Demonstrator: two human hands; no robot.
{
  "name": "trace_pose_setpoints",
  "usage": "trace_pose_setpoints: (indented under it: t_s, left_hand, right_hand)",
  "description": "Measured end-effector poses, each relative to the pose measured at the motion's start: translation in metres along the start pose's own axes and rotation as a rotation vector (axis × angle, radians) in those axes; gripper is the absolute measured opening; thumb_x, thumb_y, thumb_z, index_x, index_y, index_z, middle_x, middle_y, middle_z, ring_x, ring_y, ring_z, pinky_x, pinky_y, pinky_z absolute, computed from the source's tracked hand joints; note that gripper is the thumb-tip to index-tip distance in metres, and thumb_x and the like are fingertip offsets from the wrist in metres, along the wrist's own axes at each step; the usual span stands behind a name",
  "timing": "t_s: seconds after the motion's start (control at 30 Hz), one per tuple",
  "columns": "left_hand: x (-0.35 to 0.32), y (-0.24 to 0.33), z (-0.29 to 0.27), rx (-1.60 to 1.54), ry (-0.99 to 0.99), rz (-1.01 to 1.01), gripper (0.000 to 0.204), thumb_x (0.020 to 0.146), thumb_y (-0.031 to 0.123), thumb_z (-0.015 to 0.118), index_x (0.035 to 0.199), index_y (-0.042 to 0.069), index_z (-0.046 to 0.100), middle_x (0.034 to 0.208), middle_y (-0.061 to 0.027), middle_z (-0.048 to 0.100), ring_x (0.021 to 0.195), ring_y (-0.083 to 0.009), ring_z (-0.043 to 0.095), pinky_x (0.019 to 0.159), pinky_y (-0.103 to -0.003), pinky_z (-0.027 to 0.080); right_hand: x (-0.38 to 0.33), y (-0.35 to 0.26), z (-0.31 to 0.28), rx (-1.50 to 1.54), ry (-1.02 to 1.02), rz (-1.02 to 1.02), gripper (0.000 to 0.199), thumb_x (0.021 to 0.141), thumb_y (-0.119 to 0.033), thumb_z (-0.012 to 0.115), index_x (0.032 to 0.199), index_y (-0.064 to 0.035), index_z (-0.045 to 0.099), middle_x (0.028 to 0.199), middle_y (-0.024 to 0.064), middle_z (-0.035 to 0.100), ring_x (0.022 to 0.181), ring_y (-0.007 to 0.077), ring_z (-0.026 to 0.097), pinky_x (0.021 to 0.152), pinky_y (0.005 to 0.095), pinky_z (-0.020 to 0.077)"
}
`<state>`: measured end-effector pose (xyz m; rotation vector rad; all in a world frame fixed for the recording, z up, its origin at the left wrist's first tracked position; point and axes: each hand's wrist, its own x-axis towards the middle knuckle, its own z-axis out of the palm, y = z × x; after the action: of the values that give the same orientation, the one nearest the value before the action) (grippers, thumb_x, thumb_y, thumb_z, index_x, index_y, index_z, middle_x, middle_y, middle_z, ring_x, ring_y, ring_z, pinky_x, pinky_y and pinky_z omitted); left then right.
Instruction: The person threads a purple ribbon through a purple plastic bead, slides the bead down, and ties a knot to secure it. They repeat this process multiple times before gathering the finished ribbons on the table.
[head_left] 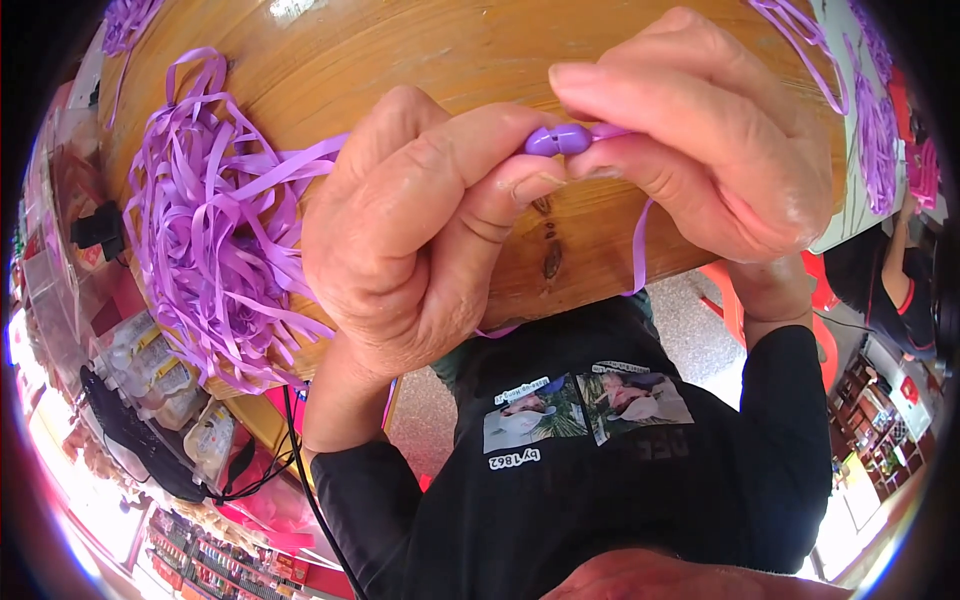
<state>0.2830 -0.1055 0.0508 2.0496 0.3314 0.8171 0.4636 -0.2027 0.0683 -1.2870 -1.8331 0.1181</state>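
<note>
In the head view, a small purple bead-like clasp (pixel 560 139) sat between the two hands, above the edge of a round wooden table (pixel 400 50). The left hand (pixel 420 225) pinched its left end with thumb and forefinger; the right hand (pixel 700 140) gripped its right end with curled fingers. A thin purple strip (pixel 640 245) hung down from the right hand, perhaps joined to the clasp. A heap of purple ribbons (pixel 210 230) lay on the table just left of the left hand.
</note>
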Motion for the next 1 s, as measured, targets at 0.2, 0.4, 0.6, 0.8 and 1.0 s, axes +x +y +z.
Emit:
trace_pose_setpoints:
  t_s: [0.2,0.4,0.6,0.8,1.0]
  left_hand:
    - [-0.001,0.0,0.0,0.033,0.004,0.0,0.017,0.084,0.003,0.066,0.099,-0.005,0.066,0.074,-0.0042,0.055,0.066,-0.0131,0.044,0.06,-0.025,0.035]
    - [-0.001,-0.001,0.0,-0.02,0.0,0.012,0.019,0.084,0.011,0.069,0.096,-0.004,0.067,0.073,-0.0042,0.055,0.065,-0.0137,0.044,0.059,-0.026,0.034]
    - [-0.005,-0.002,-0.001,-0.108,-0.031,-0.007,0.025,0.084,0.021,0.069,0.095,-0.002,0.068,0.071,-0.0043,0.055,0.064,-0.014,0.045,0.058,-0.028,0.033]
    - [-0.005,0.002,0.0,-0.141,-0.023,-0.027,0.026,0.084,0.022,0.07,0.094,-0.002,0.069,0.07,-0.0041,0.055,0.062,-0.0136,0.044,0.057,-0.027,0.033]
    - [-0.004,0.002,0.0,-0.054,-0.048,-0.034,0.026,0.082,0.021,0.071,0.093,-0.002,0.069,0.068,-0.0043,0.055,0.06,-0.0137,0.045,0.054,-0.027,0.033]
  right_hand:
    - [0.001,0.004,0.001,-0.053,-0.011,-0.098,0.027,0.072,0.001,0.074,0.097,0.0043,0.066,0.086,0.0142,0.064,0.07,0.022,0.061,0.057,0.0278,0.047]
    - [0.002,0.005,0.001,0.075,0.01,-0.074,0.028,0.07,-0.002,0.076,0.096,0.0049,0.067,0.084,0.0126,0.064,0.066,0.0211,0.06,0.055,0.0276,0.0463]
    - [0.005,0.003,0.002,0.321,0.022,0.018,0.024,0.07,-0.001,0.076,0.092,0.0067,0.069,0.083,0.0126,0.065,0.065,0.0199,0.062,0.054,0.0261,0.0484]
    - [0.013,-0.01,-0.004,0.099,-0.083,-0.083,0.031,0.069,-0.006,0.076,0.097,0.0035,0.066,0.083,0.0113,0.063,0.064,0.0204,0.058,0.054,0.0271,0.0436]
    - [0.001,0.004,-0.003,0.093,-0.08,-0.117,0.031,0.067,-0.006,0.077,0.094,0.0033,0.066,0.08,0.0101,0.062,0.061,0.0186,0.057,0.049,0.0254,0.0408]
